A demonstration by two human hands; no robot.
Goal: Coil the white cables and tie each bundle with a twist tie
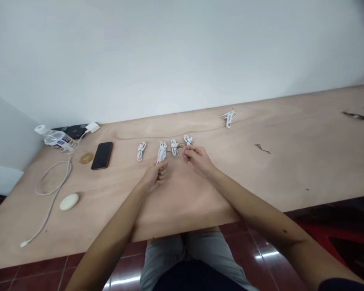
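Observation:
On the wooden table [291, 161] lie several small coiled white cables in a row. My left hand [156, 174] is closed round the near end of one white cable bundle [161, 151]. My right hand [196, 158] is pinched shut just below the rightmost bundle [188, 140], on what looks like a thin dark tie [179, 148] that runs toward the third bundle [174, 147]. A further bundle [141, 150] lies to the left, untouched. One more coiled cable [229, 117] sits apart near the back edge.
A black phone [102, 155] lies left of the bundles. Beyond it are a tape roll [86, 157], a plastic water bottle [57, 140], a white charger [92, 127] with a long cable [53, 186], and a white oval object [69, 201]. The wall runs behind the table.

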